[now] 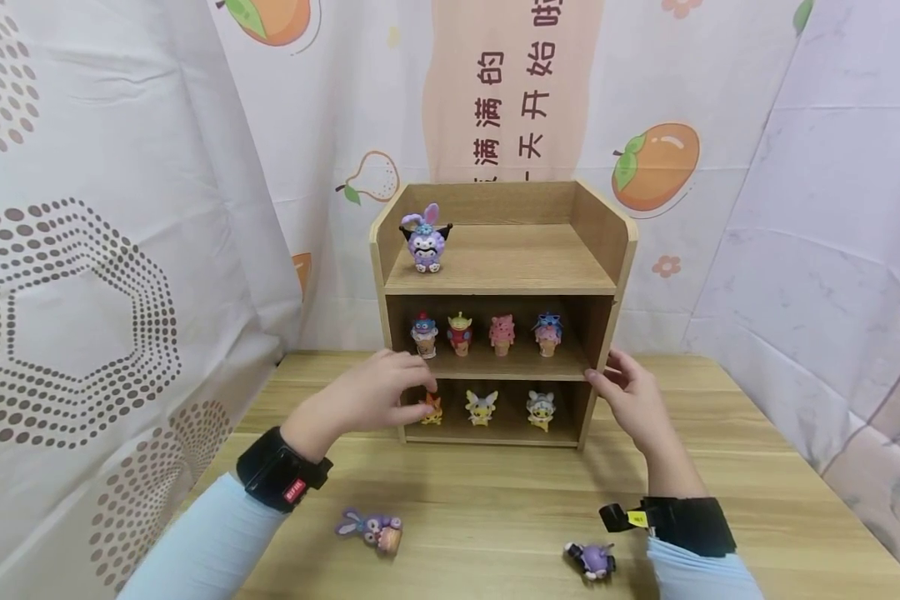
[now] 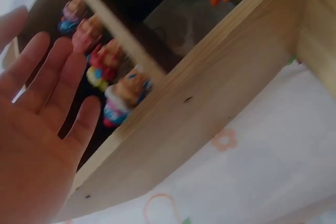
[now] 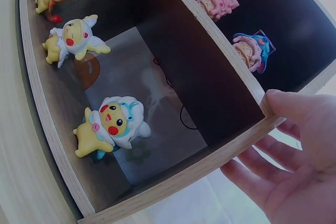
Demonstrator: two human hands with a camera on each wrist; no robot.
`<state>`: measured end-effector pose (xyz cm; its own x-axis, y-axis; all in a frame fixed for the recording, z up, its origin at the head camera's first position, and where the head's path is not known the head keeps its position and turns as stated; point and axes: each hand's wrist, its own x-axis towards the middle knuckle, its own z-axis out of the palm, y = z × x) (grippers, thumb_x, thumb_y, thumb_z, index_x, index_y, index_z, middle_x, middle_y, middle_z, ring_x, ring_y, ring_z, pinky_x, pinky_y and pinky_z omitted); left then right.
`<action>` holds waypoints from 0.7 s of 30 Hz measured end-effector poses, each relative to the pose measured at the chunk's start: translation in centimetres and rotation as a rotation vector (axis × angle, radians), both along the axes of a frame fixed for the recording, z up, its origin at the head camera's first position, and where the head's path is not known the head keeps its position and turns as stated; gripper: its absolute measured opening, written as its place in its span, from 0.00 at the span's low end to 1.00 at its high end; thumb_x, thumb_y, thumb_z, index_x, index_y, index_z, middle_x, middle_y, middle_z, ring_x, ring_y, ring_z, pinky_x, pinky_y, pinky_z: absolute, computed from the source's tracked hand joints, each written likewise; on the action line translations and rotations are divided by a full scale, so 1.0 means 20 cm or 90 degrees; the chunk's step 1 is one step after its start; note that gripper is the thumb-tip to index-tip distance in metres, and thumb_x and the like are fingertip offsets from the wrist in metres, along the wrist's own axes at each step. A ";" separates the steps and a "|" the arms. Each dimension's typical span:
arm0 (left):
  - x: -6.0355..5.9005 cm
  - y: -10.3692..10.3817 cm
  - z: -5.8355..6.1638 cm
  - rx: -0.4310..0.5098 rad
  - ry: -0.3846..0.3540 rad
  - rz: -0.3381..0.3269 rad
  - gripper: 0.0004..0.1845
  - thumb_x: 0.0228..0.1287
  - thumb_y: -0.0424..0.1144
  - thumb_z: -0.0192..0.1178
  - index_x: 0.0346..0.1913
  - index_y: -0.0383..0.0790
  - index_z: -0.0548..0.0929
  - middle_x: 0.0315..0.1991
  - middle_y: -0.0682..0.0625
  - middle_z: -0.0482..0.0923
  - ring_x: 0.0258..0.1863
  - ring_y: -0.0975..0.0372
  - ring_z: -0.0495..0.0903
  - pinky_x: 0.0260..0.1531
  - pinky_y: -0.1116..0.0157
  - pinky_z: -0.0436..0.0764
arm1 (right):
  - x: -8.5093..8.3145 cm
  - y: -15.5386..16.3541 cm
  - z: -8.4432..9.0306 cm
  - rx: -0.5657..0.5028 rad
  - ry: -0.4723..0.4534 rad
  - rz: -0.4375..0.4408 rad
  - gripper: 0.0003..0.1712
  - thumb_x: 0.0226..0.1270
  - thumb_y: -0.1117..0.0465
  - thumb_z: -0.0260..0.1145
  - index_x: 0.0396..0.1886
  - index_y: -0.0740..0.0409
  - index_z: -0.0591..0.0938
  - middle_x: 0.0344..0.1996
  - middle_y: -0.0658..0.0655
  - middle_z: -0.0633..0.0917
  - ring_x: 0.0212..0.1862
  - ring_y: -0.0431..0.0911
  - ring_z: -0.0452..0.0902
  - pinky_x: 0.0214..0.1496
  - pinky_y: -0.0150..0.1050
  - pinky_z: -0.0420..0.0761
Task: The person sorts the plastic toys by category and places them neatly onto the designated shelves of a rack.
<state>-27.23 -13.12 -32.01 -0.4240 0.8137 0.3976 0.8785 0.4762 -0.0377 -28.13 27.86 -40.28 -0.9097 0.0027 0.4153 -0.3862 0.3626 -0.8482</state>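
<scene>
A small wooden display shelf (image 1: pixel 498 287) stands at the middle of the table. My right hand (image 1: pixel 633 400) grips its right side panel, the thumb on the front edge and the fingers along the outer face, as the right wrist view shows. In front of the left side is my left hand (image 1: pixel 371 392), its fingers extended and holding nothing. Behind that hand, an orange figurine (image 1: pixel 431 408) is partly hidden on the bottom tier. Beside it stand a grey-eared yellow figurine (image 1: pixel 481 408) and a yellow figurine in a white-and-blue hood (image 3: pixel 113 124).
Several ice-cream-cone figurines (image 1: pixel 502 335) line the middle tier. A purple bunny-eared figurine (image 1: pixel 426 242) sits at the top tier's left. On the table (image 1: pixel 487 500) lie a lilac rabbit figurine (image 1: pixel 375 530) and a purple-and-black figurine (image 1: pixel 594 560). Printed curtains (image 1: pixel 330 100) hang behind.
</scene>
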 end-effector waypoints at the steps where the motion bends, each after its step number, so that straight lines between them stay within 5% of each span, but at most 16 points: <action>1: 0.00 -0.01 -0.02 -0.016 -0.025 0.012 0.11 0.66 0.48 0.70 0.46 0.47 0.85 0.45 0.56 0.82 0.41 0.64 0.80 0.49 0.58 0.77 | 0.00 0.00 0.00 0.000 0.000 0.000 0.34 0.76 0.56 0.65 0.75 0.65 0.68 0.64 0.70 0.76 0.65 0.64 0.72 0.48 0.22 0.78; 8: 0.04 -0.08 -0.13 -0.036 -0.197 0.066 0.16 0.69 0.51 0.66 0.53 0.47 0.86 0.48 0.57 0.82 0.43 0.67 0.80 0.52 0.60 0.81 | -0.01 0.00 0.00 -0.008 0.000 0.004 0.33 0.76 0.56 0.65 0.74 0.65 0.68 0.63 0.70 0.76 0.66 0.65 0.71 0.48 0.22 0.78; 21: 0.08 -0.21 -0.34 -0.034 -0.354 0.089 0.27 0.62 0.57 0.70 0.58 0.43 0.84 0.51 0.53 0.83 0.49 0.61 0.81 0.50 0.60 0.81 | 0.00 0.00 -0.01 -0.001 -0.006 -0.007 0.34 0.77 0.55 0.64 0.74 0.65 0.68 0.63 0.70 0.76 0.65 0.64 0.71 0.48 0.22 0.78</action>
<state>-25.62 -17.35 -38.75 -0.6625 0.7477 0.0445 0.7021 0.5993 0.3846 -28.13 27.86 -40.45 -0.9134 0.0132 0.4068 -0.3744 0.3650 -0.8524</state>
